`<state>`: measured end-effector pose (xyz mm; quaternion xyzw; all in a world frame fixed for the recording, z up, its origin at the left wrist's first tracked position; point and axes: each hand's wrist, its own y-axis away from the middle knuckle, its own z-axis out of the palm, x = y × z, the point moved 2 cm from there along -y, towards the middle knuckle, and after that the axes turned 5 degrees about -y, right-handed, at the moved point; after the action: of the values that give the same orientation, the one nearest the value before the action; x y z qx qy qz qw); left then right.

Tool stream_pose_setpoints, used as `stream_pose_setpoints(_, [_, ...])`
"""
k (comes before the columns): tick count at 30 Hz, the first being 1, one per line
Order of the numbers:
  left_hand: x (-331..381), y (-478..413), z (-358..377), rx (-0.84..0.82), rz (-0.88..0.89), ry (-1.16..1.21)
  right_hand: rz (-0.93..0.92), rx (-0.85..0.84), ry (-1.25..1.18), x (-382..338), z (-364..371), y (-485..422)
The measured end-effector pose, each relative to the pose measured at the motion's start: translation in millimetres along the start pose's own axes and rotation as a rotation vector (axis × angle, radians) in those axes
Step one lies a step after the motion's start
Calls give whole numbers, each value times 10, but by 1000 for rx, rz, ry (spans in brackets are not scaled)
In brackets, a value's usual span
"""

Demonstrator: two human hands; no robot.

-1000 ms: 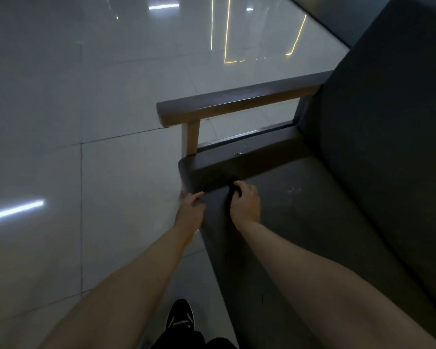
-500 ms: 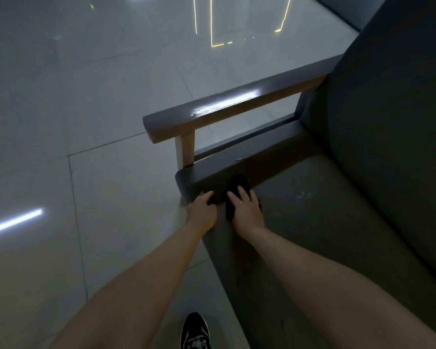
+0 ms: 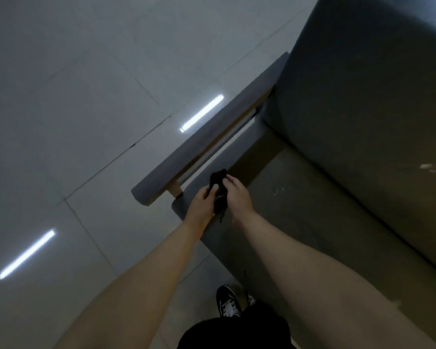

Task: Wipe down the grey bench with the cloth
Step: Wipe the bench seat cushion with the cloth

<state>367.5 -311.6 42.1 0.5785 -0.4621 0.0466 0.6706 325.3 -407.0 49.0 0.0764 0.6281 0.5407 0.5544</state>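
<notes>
The grey bench (image 3: 312, 210) fills the right side, its seat running from the near edge to a tall backrest (image 3: 363, 84). A dark cloth (image 3: 218, 178) is bunched up just above the seat's front left corner, lifted off the surface. My left hand (image 3: 200, 202) pinches the cloth from the left. My right hand (image 3: 239, 195) grips it from the right, fingers curled over its top. The lower part of the cloth hangs between the two hands.
A grey armrest (image 3: 199, 147) on a wooden post juts out to the left of the seat. Pale glossy floor tiles (image 3: 73, 122) with light reflections lie on the left. My black shoe (image 3: 227, 302) stands by the bench's front edge. Small pale marks (image 3: 425, 167) dot the backrest.
The cloth was pressed on the seat corner under my right hand, with my left hand on the seat's edge. Now both hands hold it raised off the seat. The view has tilted.
</notes>
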Motion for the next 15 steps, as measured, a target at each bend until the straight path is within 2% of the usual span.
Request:
stream_pose_setpoints(4, [350,-83,30,33,-86,-16,25,-7,-86,-240,58,40])
stream_pose_setpoints(11, [679,-316,39,-205,-8,-266,-109,124,174,-412,113,-24])
stream_pose_setpoints(15, [739,-582,-111,-340,58,-381,-175,288,224,-434,292,-93])
